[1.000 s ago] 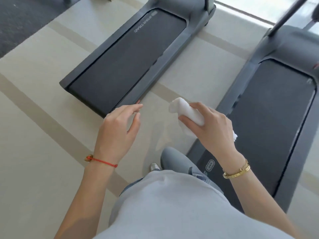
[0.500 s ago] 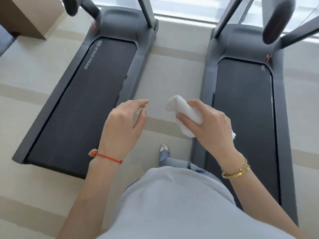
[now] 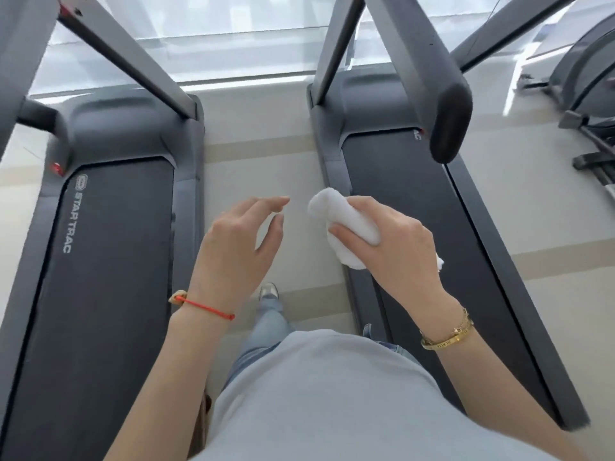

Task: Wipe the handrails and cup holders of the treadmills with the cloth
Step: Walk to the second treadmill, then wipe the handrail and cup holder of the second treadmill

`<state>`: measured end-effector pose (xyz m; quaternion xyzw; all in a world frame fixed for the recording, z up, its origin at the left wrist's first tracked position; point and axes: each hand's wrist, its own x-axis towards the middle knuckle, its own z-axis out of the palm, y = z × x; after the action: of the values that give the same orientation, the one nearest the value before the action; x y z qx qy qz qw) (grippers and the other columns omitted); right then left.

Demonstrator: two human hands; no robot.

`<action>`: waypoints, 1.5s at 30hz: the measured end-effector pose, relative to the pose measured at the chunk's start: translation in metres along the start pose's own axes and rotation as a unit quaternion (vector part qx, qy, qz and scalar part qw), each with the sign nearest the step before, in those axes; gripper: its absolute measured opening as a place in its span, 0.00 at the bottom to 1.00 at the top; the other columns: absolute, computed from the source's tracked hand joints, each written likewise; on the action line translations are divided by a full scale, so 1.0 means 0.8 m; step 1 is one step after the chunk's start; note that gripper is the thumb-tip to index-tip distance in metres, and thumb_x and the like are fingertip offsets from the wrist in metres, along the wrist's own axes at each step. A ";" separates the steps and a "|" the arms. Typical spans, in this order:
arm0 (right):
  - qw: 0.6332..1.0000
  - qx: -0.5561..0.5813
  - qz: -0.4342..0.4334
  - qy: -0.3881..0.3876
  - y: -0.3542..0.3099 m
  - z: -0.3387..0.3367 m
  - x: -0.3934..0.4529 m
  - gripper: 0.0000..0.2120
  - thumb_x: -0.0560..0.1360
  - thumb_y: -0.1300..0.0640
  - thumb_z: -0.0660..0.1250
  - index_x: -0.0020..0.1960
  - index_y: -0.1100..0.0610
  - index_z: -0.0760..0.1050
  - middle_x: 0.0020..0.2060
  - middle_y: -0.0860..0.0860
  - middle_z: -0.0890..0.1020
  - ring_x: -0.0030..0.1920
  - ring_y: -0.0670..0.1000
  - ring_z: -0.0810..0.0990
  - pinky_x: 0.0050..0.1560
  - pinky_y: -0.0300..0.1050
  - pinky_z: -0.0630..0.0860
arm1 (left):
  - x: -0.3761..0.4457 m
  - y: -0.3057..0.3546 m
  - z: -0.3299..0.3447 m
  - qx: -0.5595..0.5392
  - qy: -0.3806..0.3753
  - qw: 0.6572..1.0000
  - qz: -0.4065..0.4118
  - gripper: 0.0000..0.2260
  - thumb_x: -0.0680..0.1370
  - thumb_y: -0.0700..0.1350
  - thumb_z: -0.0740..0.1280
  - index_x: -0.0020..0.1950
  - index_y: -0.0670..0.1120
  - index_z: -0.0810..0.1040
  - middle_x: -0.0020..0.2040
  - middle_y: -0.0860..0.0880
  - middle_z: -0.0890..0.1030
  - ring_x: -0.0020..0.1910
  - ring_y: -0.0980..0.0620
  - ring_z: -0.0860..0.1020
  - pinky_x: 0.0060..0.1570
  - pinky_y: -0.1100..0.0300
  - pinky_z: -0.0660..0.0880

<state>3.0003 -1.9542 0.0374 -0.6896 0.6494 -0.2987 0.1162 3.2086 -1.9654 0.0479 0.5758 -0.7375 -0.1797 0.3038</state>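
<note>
With the white cloth (image 3: 346, 227) gripped in the right hand (image 3: 392, 247) and the left hand (image 3: 239, 247) relaxed and empty, the padded handrail (image 3: 432, 91) above the right hand should be wrapped and wiped lengthwise.

The person wears a light grey top (image 3: 332, 394) that fills the lower centre of the head view. Below the top's hem, light blue jeans (image 3: 266, 327) cover the leg, with a second patch of denim visible to the right of the hem. A pale shoe (image 3: 268, 291) sits at the far end of the jeans leg. Both forearms are bare; no sleeves reach them. A thin red cord bracelet (image 3: 203, 306) with a small tan knot or bead encircles the wrist of the left hand (image 3: 239, 247). Two gold bangles (image 3: 447, 332), one engraved with small markings, encircle the wrist of the right hand (image 3: 392, 241).
</note>
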 end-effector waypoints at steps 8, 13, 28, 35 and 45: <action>0.990 -0.015 0.093 0.105 0.003 0.032 0.106 0.18 0.75 0.32 0.58 0.58 0.40 0.76 0.35 0.37 0.74 0.40 0.41 0.72 0.38 0.26 0.67 | 0.173 -0.037 0.018 -0.031 -0.080 0.991 0.106 0.11 0.81 0.42 0.64 0.62 0.46 0.80 0.56 0.51 0.83 0.56 0.48 0.81 0.57 0.47 0.76; 0.976 -0.039 0.138 0.164 0.001 0.029 0.173 0.20 0.76 0.34 0.58 0.62 0.43 0.75 0.43 0.40 0.82 0.41 0.42 0.77 0.39 0.33 0.73 | 0.284 -0.036 0.033 -0.049 -0.127 0.969 0.207 0.11 0.81 0.41 0.65 0.62 0.45 0.80 0.55 0.50 0.83 0.55 0.48 0.81 0.57 0.49 0.76; 0.876 -0.072 0.283 0.384 0.035 -0.031 0.289 0.17 0.75 0.34 0.63 0.54 0.44 0.77 0.36 0.41 0.81 0.36 0.43 0.78 0.33 0.35 0.72 | 0.500 0.020 0.118 -0.127 -0.220 0.861 0.440 0.11 0.81 0.40 0.64 0.62 0.45 0.80 0.54 0.52 0.83 0.54 0.51 0.80 0.54 0.48 0.77; 0.840 -0.187 0.268 0.432 0.079 -0.091 0.331 0.19 0.76 0.36 0.62 0.55 0.48 0.79 0.37 0.44 0.82 0.36 0.45 0.77 0.34 0.42 0.72 | 0.547 0.061 0.154 -0.133 -0.238 0.845 0.461 0.12 0.81 0.41 0.63 0.63 0.45 0.79 0.56 0.52 0.82 0.56 0.51 0.79 0.57 0.49 0.76; 0.918 -0.137 0.343 0.146 0.126 -0.049 0.320 0.22 0.81 0.36 0.47 0.61 0.40 0.76 0.50 0.40 0.82 0.48 0.45 0.79 0.41 0.38 0.70 | 0.583 0.072 0.191 -0.119 -0.248 0.852 0.445 0.12 0.81 0.41 0.64 0.63 0.45 0.79 0.55 0.51 0.82 0.54 0.50 0.79 0.57 0.47 0.76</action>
<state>2.8895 -2.2055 0.0805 -0.3823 0.8906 -0.2457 0.0200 2.9948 -2.4096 0.0809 0.0819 -0.9386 -0.2485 0.2249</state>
